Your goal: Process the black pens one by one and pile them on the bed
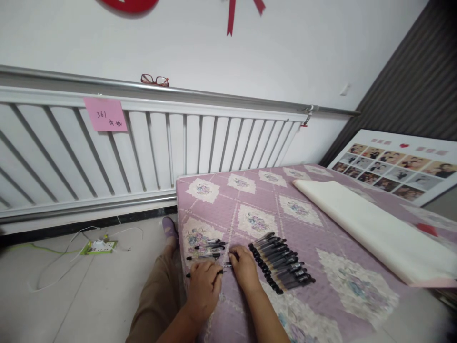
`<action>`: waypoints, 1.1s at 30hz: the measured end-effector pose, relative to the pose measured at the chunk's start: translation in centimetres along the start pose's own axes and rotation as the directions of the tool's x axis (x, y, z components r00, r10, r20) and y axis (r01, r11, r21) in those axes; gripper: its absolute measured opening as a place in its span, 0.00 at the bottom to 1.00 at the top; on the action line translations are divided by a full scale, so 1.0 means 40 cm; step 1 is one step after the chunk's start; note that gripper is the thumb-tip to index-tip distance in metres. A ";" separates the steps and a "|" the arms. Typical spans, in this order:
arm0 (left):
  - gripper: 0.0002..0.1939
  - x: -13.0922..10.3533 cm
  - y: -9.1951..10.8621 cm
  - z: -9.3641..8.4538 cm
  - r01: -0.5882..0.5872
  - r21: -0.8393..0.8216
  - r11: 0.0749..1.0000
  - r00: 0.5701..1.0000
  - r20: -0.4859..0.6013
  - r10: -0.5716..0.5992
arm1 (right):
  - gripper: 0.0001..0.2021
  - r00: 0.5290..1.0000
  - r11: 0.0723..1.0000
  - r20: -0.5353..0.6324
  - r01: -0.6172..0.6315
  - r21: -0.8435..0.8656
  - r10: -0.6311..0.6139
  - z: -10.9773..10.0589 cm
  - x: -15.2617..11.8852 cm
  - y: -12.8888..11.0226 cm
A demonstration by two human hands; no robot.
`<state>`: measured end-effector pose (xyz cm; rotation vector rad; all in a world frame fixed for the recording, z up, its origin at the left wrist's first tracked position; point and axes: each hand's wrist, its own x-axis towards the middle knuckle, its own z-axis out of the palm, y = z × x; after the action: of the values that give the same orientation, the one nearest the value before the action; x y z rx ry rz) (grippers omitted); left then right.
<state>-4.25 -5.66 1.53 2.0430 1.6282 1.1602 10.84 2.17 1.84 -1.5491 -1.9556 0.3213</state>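
My left hand [204,288] is closed around a black pen [189,275], whose ends stick out on both sides of the fingers. To its right, my right hand [243,267] curls over a small black piece [228,264] that looks like a pen cap; the fingers hide most of it. Just beyond my left hand lie several loose pens [205,257] on the purple floral bedcover [228,205]. A neat row of pens [283,262] is laid side by side to the right of my right hand, dark ends toward me.
A rolled cream sheet [360,224] lies across the bed at right, near a photo board [392,164]. Behind stands a white radiator [214,143] with a pink note [105,115] and glasses [154,80] above. On the floor is a power strip [99,246] with cables.
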 end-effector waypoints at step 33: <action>0.12 -0.001 0.006 0.000 -0.023 0.062 0.998 0.989 0.148 0.014 | 0.16 0.928 0.838 -0.180 -0.195 0.510 0.325 -0.045 -0.184 -0.001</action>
<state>-4.10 -5.75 1.66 2.1322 1.5973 0.9494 12.79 -5.11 0.97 -1.4312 -1.3234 0.6374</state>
